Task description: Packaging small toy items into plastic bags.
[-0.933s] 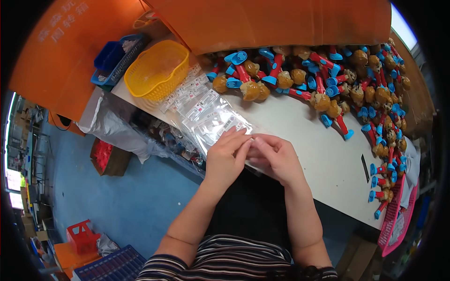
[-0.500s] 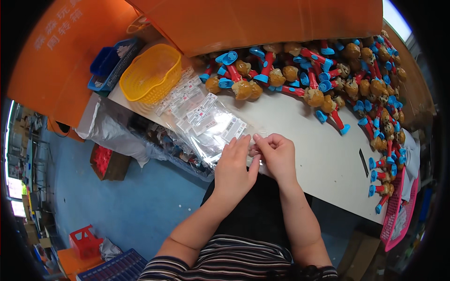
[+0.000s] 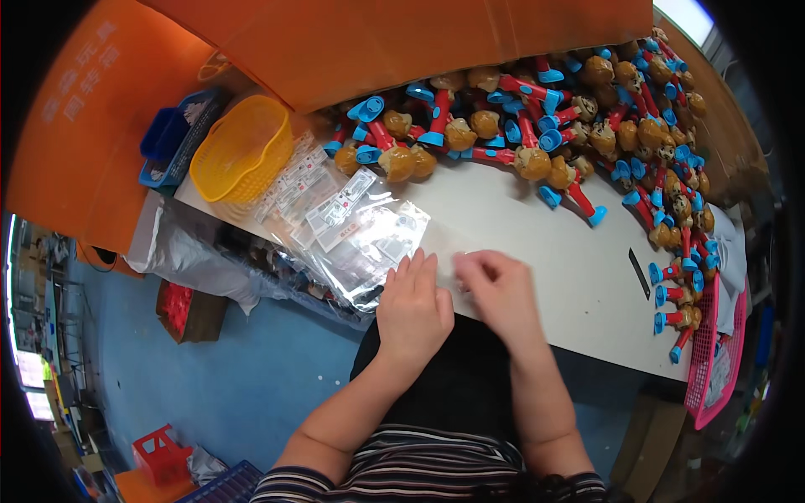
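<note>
A fanned stack of clear plastic bags (image 3: 344, 251) with printed labels lies on the table in front of me. My left hand (image 3: 415, 314) presses on their near end, its fingers stretched out flat. Just to the right, my right hand (image 3: 503, 293) is slightly blurred, with thumb and forefinger pinched together. Faint clear film runs from the stack to those fingertips, the open end of a plastic bag by its look. Both wrists hang over the table's front edge.
Many toy figures (image 3: 532, 163) with brown heads, red bodies and blue feet are heaped along the back and right. A yellow basket (image 3: 201, 172) stands at the left, near blue bins (image 3: 159, 134). An orange board (image 3: 470, 42) rises behind; a pink basket (image 3: 713, 360) hangs at the right edge.
My right hand has drawn a little away from the left, still pinched. The left fingers stay on the bags. The whole view has shifted slightly.
</note>
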`<state>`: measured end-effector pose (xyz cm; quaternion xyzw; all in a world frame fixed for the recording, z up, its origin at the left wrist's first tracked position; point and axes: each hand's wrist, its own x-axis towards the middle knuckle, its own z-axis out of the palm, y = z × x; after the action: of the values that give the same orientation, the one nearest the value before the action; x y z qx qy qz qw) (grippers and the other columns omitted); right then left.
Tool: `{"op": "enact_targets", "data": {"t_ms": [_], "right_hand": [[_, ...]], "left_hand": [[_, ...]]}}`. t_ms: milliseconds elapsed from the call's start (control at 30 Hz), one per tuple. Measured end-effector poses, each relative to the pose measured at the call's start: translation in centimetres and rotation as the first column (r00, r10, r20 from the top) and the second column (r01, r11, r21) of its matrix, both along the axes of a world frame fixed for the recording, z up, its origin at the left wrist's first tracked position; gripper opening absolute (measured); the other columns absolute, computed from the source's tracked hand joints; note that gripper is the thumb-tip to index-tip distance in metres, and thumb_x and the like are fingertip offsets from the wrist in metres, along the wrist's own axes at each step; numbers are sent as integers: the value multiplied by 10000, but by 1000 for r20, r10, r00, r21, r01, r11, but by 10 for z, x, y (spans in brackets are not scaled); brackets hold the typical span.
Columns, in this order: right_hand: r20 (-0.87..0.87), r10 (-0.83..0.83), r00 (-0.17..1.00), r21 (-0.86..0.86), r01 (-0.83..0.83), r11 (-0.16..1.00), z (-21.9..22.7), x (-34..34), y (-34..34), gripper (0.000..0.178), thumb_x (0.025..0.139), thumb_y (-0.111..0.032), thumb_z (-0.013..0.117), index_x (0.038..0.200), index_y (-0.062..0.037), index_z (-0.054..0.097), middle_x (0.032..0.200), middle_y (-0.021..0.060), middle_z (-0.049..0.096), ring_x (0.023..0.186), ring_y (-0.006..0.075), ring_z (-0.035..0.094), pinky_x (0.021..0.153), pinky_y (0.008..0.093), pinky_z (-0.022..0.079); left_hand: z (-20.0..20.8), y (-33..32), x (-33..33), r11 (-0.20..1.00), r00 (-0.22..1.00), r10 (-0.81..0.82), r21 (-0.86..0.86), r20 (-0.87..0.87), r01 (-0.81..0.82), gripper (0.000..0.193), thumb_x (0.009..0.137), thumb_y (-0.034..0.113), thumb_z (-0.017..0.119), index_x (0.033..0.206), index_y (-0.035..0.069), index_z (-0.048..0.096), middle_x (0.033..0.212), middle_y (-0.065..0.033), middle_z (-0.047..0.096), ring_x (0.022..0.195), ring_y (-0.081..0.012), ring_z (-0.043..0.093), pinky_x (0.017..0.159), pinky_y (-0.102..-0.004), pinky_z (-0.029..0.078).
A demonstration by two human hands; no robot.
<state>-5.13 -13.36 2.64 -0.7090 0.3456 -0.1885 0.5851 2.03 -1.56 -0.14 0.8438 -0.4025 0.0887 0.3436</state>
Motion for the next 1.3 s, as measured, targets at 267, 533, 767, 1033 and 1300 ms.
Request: {"op": "enact_targets", "data": {"t_ms": [267,533,767,1033,1300], "right_hand": [[-228,-357,906,-900,-56,433,0,-59,-143,406,830,-228,720,1147,5,619,1147,198,631,1049,384,584,924,425,452],[-180,45,983,-259,-92,961,41,-100,-101,275,945,-183,586,1094,42,640,839,69,640,767,134,605,740,290,497],[-19,284,959,215,-273,938,20,-100,-34,253,971,-168,548,1072,40,652,749,28,601,640,91,556,564,224,470],[-84,203,976,-356,-219,908,11,-99,-10,209,920,-123,615,1068,23,644,800,108,632,626,178,566,561,297,450],[7,-109,994,186,106,977,-3,-97,14,202,916,-77,623,1081,40,618,788,127,600,649,207,570,594,332,473]], "left_hand": [[-5,3,-4,994,996,-82,-70,-31,80,208,766,12,671,972,11,648,986,-153,651,946,-351,632,842,-447,499],[-5,-3,-6,987,993,-81,-143,-82,69,139,763,-5,689,878,35,621,820,-104,592,738,-314,575,669,-387,470],[9,-7,-10,964,922,-149,-261,-356,55,106,810,-3,670,889,15,602,793,-128,586,684,-291,602,626,-368,487],[17,-10,-5,950,955,-202,-280,-217,138,77,831,-28,647,887,-14,596,794,-100,596,655,-190,624,603,-274,511],[27,-11,-10,948,962,-257,-219,-92,233,112,800,-14,647,898,10,600,815,-123,591,716,-286,607,656,-358,487]]}}
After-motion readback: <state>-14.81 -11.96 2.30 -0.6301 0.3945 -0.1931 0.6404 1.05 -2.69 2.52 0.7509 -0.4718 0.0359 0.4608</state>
